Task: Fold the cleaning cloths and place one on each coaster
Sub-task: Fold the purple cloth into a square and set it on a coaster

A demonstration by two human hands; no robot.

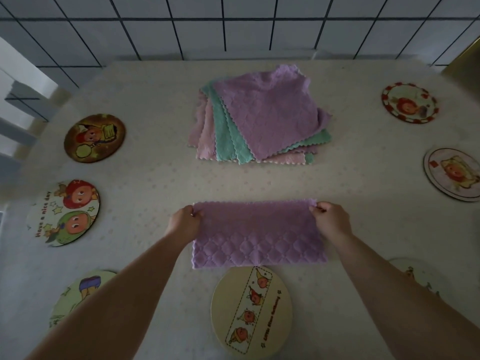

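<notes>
purple cloth [257, 235] folded 1x | far corners pinched by left hand [185, 221] + right hand [330, 220] | coasters [251, 311] all bare, stack [259, 115] untouched tbh

A bare band of pale speckled tabletop [161, 183] runs between the folded lilac quilted cloth [257, 237] and the stack of lilac, teal and pink cloths [259, 118] farther back. Round cartoon-printed coasters flank that band: three on the left [94, 137] [65, 213] [78, 294], two on the right [410, 103] [452, 174]. A cream oval coaster [250, 311] lies just beside the folded cloth's near edge. The white tiled wall [233, 24] closes the far side.
</notes>
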